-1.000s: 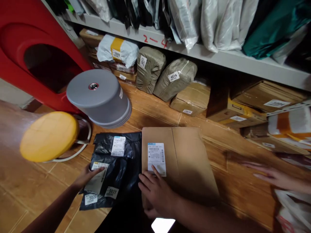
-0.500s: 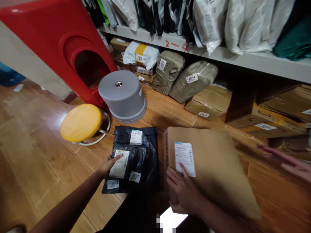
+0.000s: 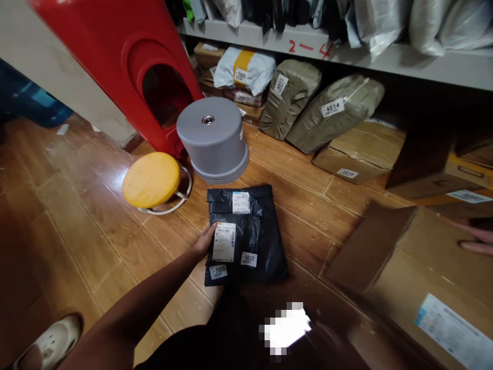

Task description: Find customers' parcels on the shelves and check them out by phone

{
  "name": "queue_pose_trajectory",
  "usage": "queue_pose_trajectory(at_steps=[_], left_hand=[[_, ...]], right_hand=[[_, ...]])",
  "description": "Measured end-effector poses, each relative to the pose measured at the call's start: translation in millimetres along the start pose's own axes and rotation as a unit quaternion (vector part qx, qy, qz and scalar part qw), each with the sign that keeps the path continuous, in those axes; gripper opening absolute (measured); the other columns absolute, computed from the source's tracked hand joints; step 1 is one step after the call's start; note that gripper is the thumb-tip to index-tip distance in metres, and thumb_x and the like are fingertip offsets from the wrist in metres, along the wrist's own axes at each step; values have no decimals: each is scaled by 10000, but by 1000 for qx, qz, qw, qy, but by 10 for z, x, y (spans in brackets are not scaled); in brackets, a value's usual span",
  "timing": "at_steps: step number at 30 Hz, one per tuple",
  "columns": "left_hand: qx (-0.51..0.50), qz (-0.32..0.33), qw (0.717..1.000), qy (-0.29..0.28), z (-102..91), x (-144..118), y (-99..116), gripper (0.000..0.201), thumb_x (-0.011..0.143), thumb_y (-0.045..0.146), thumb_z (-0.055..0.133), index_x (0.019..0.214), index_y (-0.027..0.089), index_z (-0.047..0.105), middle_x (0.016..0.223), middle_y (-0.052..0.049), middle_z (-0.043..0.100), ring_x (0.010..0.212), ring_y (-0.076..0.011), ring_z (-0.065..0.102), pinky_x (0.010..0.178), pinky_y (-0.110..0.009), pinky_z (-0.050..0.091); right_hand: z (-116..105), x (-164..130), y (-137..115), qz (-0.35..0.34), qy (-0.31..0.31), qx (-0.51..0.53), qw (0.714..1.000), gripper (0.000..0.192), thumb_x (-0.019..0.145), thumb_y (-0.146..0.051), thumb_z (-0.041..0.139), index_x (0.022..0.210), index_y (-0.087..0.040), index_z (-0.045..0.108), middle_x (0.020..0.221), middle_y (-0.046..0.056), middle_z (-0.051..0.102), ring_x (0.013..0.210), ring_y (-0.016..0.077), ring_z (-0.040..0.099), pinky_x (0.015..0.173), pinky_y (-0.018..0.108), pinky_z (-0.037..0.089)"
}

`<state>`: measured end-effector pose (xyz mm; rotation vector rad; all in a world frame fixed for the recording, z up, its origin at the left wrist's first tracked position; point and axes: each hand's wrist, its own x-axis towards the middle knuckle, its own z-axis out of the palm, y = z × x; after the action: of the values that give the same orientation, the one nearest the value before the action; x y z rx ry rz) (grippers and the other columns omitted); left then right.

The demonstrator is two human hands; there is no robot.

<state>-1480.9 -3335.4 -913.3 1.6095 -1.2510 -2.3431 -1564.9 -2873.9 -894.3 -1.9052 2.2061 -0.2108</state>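
Parting cardboard box (image 3: 439, 257) from dark bags (image 3: 265, 226): half a second before, the box had stood just beside the bags with my right hand on its label; by this moment it lay well to the right, a clear strip of floor (image 3: 308, 231) between them.
Box label (image 3: 454, 331): it had swung round to the lower right of my view, askew, my fingers no longer on it.
Other person's hand (image 3: 477, 240): it was at the far right, over the box; whether it had any grip I couldn't tell.
What that meant: as I judged it, the box had passed out of my handling, leaving me only the bags.
Tags 5037 (image 3: 249, 259) and 5020 (image 3: 219, 272): both faced up on the bags, in front of my leg and near the grey stool (image 3: 211, 139).
Left hand (image 3: 205, 243): I had it nearly closed at the bags' left edge, thumb on top beside the paper label (image 3: 224, 242), fingers out of sight, apparently pinching; my forearm reached up from the lower left.
Right hand: too dark to make out near the white patch (image 3: 287, 329); I couldn't tell how open it was or what it held.
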Motion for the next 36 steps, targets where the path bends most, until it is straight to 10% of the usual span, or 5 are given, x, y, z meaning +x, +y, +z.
queue_pose_trajectory(at_steps=[10,17,23,28,36], left_hand=[[43,104,993,42,-73,23,-55,837,755,526,632,1418,256,197,1199,-97,601,1087,-222,574,962,-375,416],[73,119,990,29,-78,-21,-35,481,737,536,617,1089,212,571,1121,-65,642,1145,-251,525,1028,-397,357],[70,110,991,40,-25,-79,-9,424,707,531,636,949,183,631,1092,-88,662,1138,-264,526,983,-353,379],[46,86,995,17,-28,-118,-6,394,653,483,680,921,198,635,899,-27,686,880,-205,610,785,-304,459],[42,42,998,-4,-46,-119,2,304,577,303,691,858,201,641,544,68,546,502,-99,485,502,-222,365]], right_hand=[[480,916,-287,42,-27,152,987,480,716,-216,577,1179,-343,589,1069,42,696,1014,310,620,892,496,491],[9,1862,-339,312,128,319,886,471,825,-431,497,1201,-146,486,1135,169,602,998,262,616,813,409,537],[213,2808,-331,469,153,333,803,659,678,-532,636,1090,-27,544,1057,272,638,1005,368,618,843,459,502],[298,2803,-334,459,167,325,810,310,729,-468,599,761,-162,635,753,118,672,731,271,642,698,372,512],[222,2422,7,489,231,240,806,306,640,-438,687,687,-135,690,1278,254,457,1220,435,383,1015,587,273]])
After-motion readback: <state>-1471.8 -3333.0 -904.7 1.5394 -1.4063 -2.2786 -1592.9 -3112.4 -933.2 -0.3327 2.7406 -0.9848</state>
